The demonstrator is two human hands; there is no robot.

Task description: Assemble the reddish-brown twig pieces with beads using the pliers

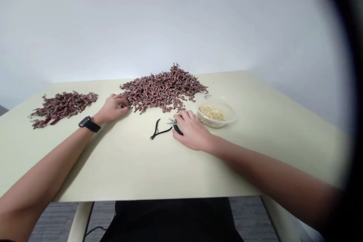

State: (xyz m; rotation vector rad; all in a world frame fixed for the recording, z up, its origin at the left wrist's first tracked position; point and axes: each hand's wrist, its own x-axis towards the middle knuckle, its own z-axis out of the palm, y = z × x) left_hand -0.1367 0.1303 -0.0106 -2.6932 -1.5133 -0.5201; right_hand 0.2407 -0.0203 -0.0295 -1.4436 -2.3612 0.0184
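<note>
My left hand (112, 107), with a dark watch on its wrist, is at the left edge of a large pile of small reddish-brown pieces (164, 89). Its fingers are curled together, and what is between them is hidden. My right hand (191, 130) is closed around small pliers (177, 126) with black handles, their metal jaws pointing left. Just left of the pliers, black nippers (159, 131) lie on the table with their handles spread. A clear round plastic bowl (231, 116) stands beyond my right hand, holding small gold-coloured bits (212, 112).
A smaller pile of similar reddish-brown pieces (66, 104) lies at the left, with dark red strips (55, 120) at its front. The pale table (136, 170) ends at a white wall (141, 19) at the back.
</note>
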